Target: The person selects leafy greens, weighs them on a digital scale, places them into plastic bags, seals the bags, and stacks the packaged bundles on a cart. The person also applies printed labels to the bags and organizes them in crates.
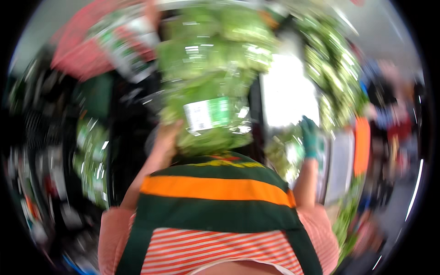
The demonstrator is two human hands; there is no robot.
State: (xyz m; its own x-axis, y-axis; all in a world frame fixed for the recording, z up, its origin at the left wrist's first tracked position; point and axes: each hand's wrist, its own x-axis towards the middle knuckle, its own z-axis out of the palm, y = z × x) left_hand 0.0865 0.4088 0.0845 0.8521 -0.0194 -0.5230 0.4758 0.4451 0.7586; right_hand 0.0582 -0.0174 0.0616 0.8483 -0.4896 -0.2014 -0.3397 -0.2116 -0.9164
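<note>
My bare left hand (168, 136) grips the left edge of a clear bag of leafy greens (211, 91), its fingers partly hidden. A white and green label (206, 113) is stuck on the bag's upper face. My right hand (309, 137), in a green glove, is at the right edge of a smaller clear pack of greens (285, 153). Motion blurs its fingers, so I cannot tell whether they hold that pack.
More bagged greens (215, 27) are piled farther off. Long green vegetables (332, 64) lie at the right beyond a bright white surface (289, 91). A red mesh bag (85, 57) is at the far left, and packed greens (91, 160) are at the left. People blur past at the right.
</note>
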